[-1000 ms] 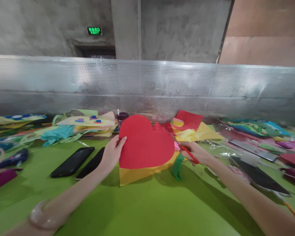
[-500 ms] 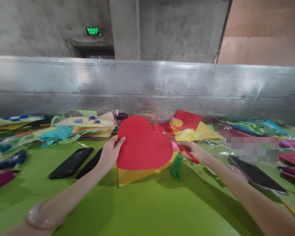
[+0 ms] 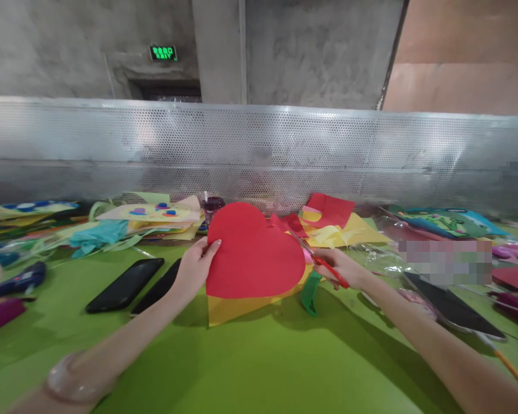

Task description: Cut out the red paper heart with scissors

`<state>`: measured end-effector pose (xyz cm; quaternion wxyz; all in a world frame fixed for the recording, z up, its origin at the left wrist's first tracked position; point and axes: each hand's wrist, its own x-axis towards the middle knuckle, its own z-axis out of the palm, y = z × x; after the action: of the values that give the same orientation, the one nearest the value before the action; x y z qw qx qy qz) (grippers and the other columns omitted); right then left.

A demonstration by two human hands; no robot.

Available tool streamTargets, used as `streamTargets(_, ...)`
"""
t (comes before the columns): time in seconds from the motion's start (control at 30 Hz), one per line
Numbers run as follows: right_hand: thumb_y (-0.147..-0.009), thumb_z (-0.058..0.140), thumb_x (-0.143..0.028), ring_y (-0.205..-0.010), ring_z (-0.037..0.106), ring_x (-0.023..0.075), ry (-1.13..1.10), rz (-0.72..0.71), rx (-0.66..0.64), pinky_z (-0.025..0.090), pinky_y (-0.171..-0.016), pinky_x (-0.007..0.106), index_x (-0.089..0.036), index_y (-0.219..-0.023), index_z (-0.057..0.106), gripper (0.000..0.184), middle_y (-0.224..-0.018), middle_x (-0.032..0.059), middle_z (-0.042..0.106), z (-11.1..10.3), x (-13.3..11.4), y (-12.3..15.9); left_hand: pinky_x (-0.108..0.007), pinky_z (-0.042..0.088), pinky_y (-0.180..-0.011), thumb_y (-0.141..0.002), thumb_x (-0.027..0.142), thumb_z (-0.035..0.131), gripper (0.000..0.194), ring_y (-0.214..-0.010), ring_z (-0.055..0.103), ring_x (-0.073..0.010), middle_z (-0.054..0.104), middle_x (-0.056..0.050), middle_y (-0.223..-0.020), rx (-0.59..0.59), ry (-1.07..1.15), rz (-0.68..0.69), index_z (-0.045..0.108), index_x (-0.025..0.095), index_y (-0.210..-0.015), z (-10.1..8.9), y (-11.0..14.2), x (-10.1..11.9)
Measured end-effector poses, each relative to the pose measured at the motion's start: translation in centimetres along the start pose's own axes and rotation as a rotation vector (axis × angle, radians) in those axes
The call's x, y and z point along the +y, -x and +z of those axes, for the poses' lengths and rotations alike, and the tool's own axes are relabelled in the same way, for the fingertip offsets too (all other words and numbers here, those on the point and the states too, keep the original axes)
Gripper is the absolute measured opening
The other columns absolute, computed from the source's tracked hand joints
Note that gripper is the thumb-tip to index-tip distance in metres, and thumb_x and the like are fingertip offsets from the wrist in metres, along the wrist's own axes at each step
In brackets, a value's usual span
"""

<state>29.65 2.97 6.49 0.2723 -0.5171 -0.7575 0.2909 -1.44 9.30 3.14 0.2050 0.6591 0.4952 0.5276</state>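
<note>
My left hand point(image 3: 198, 261) pinches the left edge of a large red paper heart point(image 3: 254, 259), thumb on the near face. The heart is tilted up above the table. In my right hand point(image 3: 336, 267) are red-handled scissors point(image 3: 331, 270), their blades pointing up and left beside the heart's right lobe. Whether the blades touch the paper I cannot tell. Beneath the heart lies a yellow paper sheet point(image 3: 228, 310), largely covered. A green curved plastic piece point(image 3: 311, 294) rests on the table just below my right hand.
Two black phones point(image 3: 125, 286) lie left of my left forearm. Red and yellow paper scraps point(image 3: 328, 221) are behind the scissors. A dark cup point(image 3: 213, 207) stands behind the heart. To the right is a dark tablet-like slab point(image 3: 453, 305). A perforated metal panel point(image 3: 259, 138) closes off the back.
The heart has shifted very slightly, its right lobe a touch further right. Both hands keep their hold and have hardly moved.
</note>
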Motion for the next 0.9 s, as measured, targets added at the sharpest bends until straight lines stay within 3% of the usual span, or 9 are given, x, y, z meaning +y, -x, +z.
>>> streamTargets(0.43, -0.073, 0.051, -0.036, -0.041, 0.04, 0.0097, 0.024, -0.006, 0.0, 0.03, -0.041, 0.023, -0.016, -0.083, 0.049, 0.022, -0.052, -0.0047, 0.042, -0.11, 0.34, 0.01, -0.028, 0.043, -0.062, -0.079, 0.059, 0.044, 0.044, -0.07, 0.059, -0.0206, 0.064, -0.004, -0.078, -0.013, 0.024, -0.005, 0.058, 0.017, -0.08, 0.08, 0.01, -0.25)
streamTargets(0.9, -0.072, 0.049, -0.038, -0.047, 0.039, 0.0098, 0.07, -0.049, 0.008, 0.031, -0.043, 0.023, -0.017, -0.074, 0.046, 0.022, -0.055, -0.0035, 0.042, -0.14, 0.18, -0.05, -0.028, 0.043, -0.061, -0.078, 0.059, 0.044, 0.045, -0.069, 0.059, -0.0208, 0.064, -0.004, -0.075, -0.023, 0.019, -0.004, 0.059, 0.017, -0.082, 0.09, 0.0, -0.26)
